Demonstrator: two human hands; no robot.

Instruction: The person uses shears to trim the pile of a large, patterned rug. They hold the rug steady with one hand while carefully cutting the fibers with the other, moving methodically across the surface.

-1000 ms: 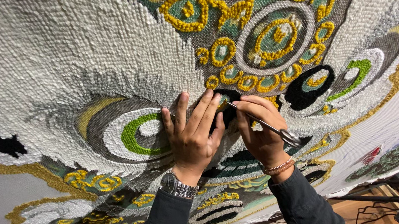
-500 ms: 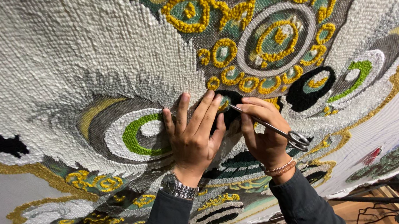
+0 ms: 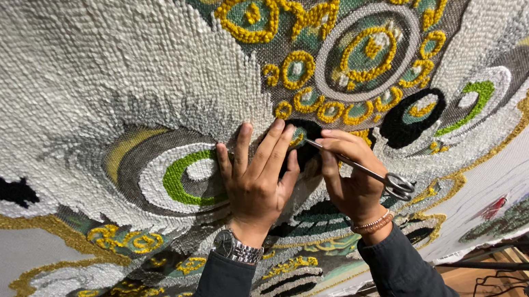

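Our left hand (image 3: 256, 180) lies flat, fingers spread, on the tufted rug (image 3: 62, 80) beside the black patch (image 3: 302, 146), right hand (image 3: 350, 181) gripping the small scissors (image 3: 364, 172) tip-in there, so we'd snip shallow, pile pinned.

Tufted rug (image 3: 97, 89) under my hands: white loop field at 10 o'clock, grey-teal panel at 12 with yellow rings and curls. Green arc in white-grey oval at 9 of my left hand (image 3: 256, 177). Black patch at 2 of my right hand (image 3: 349, 178). Scissors (image 3: 368, 172) silver. Wristwatch (image 3: 237, 247) silver, sleeves dark grey, bracelet (image 3: 373, 224) orange-brown.
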